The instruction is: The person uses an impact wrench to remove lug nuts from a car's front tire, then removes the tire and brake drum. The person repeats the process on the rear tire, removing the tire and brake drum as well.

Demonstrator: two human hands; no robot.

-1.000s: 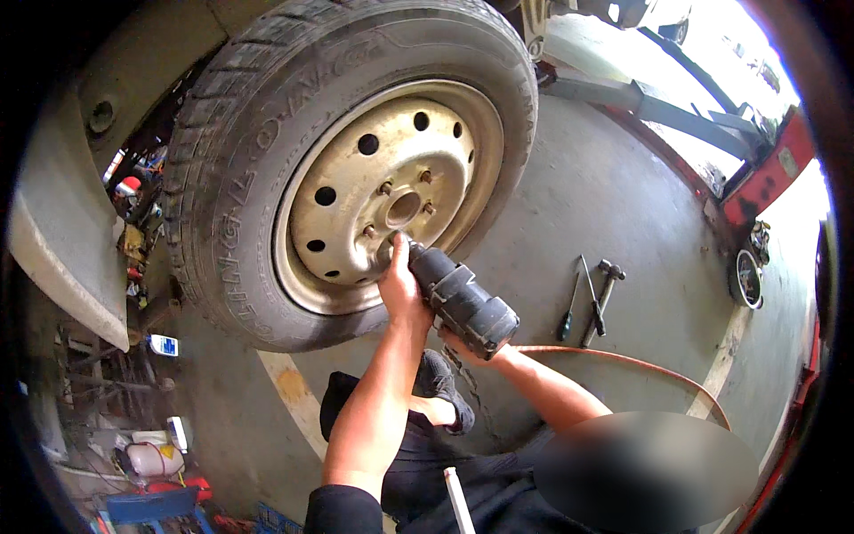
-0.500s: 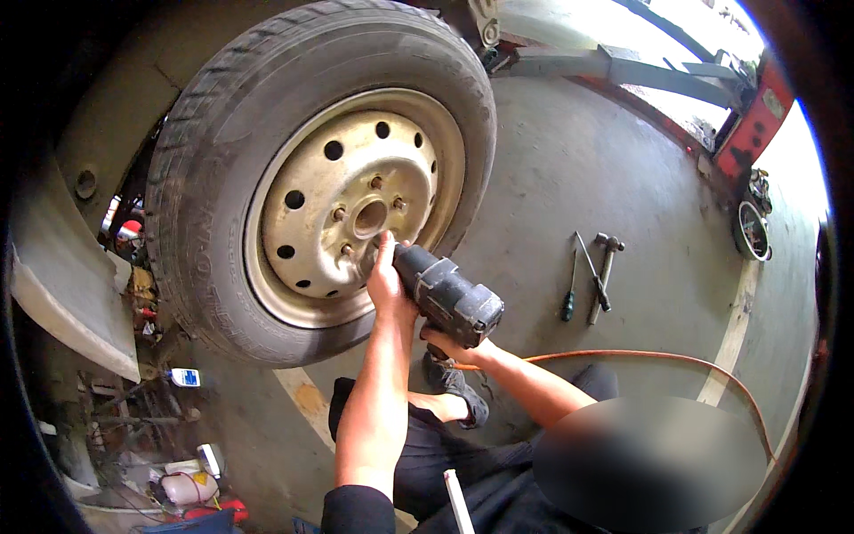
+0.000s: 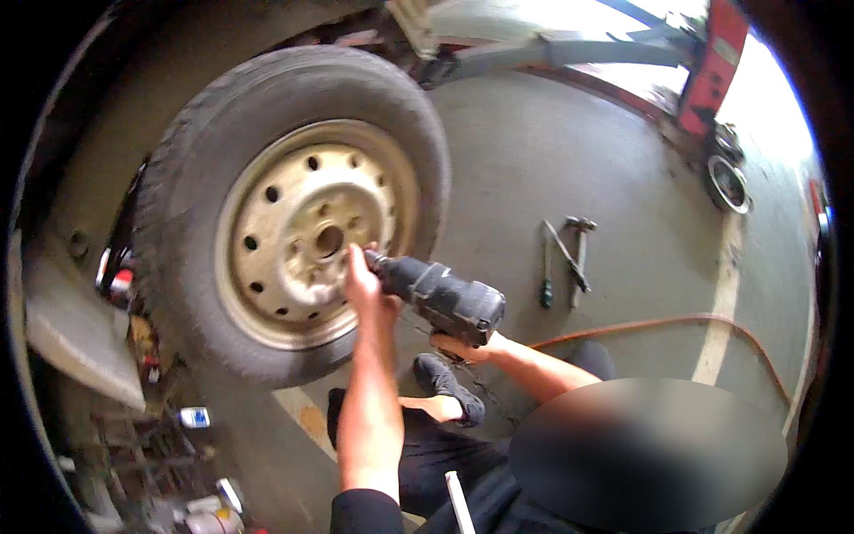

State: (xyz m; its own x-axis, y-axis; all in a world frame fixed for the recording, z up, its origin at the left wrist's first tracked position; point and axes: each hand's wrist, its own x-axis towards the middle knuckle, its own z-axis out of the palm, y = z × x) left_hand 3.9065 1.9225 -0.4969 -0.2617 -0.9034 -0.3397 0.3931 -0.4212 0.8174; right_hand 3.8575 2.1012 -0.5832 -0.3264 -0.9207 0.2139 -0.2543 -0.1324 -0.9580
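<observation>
A black impact wrench points at the wheel's tan steel rim, its nose just right of the center hole. My right hand is closed round its handle, below the body. Up front, my left hand wraps the nose from the left side, thumb toward the hub. Fingers and motion blur hide whether the socket touches a nut. Several studs or nuts ring the center hole. The tire stands upright on the vehicle's side.
On the grey floor right of the wheel lie a hammer and a screwdriver, with another tool across them. An orange air hose curves to the right. Beyond stand a red lift post and a round container. Bottles and clutter lie lower left.
The view has shifted, so the wheel sits lower and further left. The wrench's nose now shows at the left fingers and its body lies flatter. Both hands keep their hold.
</observation>
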